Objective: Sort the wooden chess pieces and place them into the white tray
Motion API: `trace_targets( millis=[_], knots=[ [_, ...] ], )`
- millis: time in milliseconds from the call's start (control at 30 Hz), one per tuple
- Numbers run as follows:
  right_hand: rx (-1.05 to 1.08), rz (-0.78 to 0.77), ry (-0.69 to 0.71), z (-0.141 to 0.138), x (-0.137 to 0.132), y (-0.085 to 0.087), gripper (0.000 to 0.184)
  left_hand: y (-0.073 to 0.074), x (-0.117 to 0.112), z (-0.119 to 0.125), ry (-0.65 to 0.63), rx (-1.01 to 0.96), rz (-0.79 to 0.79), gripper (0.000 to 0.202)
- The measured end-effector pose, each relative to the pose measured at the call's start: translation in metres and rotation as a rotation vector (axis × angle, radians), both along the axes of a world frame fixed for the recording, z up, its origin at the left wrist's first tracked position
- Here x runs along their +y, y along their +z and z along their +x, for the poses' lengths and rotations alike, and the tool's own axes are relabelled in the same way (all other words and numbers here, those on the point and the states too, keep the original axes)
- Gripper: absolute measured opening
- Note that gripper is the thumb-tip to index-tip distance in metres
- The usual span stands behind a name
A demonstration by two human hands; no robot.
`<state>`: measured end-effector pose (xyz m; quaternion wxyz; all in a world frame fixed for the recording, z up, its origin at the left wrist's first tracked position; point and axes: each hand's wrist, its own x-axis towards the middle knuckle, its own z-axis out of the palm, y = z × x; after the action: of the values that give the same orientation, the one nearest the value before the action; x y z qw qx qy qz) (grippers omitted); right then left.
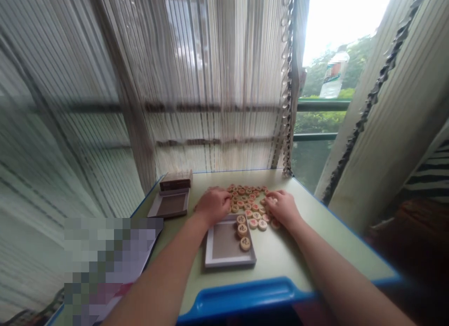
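Round wooden Chinese chess pieces with red or dark characters lie spread between my two hands on the light green table. My left hand rests at the left side of the pieces, palm down, its fingers loosely bent; what lies under them is hidden. At the right side, my right hand touches the outer pieces with its fingers apart and no piece gripped. Just in front of the spread sits a shallow white-rimmed tray. Several chess pieces stand along its right inner side.
A second shallow tray lies at the left of the table, with a brown box behind it. Papers lie at the left edge. A blue trough runs along the near edge. Curtains hang behind.
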<state>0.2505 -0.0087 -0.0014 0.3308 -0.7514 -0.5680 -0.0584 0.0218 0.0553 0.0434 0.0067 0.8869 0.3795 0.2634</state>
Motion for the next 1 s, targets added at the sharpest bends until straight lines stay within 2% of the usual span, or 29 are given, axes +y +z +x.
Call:
trace_targets(
  millis=[67,133,200,267,433,600,733,900,1000],
  knots=[
    [-0.044,0.016,0.060,-0.005,-0.006,0.005,0.023,-0.003,-0.005,0.000,-0.041,0.013,0.015,0.022],
    [-0.066,-0.002,0.195,-0.010,-0.014,0.010,0.023,-0.003,-0.011,0.000,-0.078,0.043,0.019,0.023],
    [-0.095,-0.032,0.306,-0.014,-0.021,0.011,0.026,-0.004,-0.016,0.001,-0.087,0.064,0.023,0.024],
    [-0.114,-0.053,0.356,-0.016,-0.025,0.011,0.027,-0.004,-0.019,0.001,-0.071,0.063,0.029,0.025],
    [-0.081,-0.106,0.410,-0.019,-0.027,0.013,0.017,-0.006,-0.021,0.002,-0.060,0.048,0.035,0.024],
    [0.024,-0.169,0.414,-0.018,-0.036,0.025,0.018,-0.006,-0.021,0.004,-0.074,0.049,0.045,0.024],
    [-0.044,-0.278,0.498,-0.017,-0.046,0.032,0.013,-0.003,-0.023,0.007,-0.055,0.074,0.050,0.024],
    [-0.053,-0.280,0.514,-0.015,-0.048,0.034,0.016,-0.001,-0.025,0.007,-0.038,0.129,0.036,0.026],
    [-0.043,-0.231,0.483,-0.016,-0.043,0.030,0.019,-0.002,-0.023,0.005,0.001,0.145,0.005,0.026]
  ],
)
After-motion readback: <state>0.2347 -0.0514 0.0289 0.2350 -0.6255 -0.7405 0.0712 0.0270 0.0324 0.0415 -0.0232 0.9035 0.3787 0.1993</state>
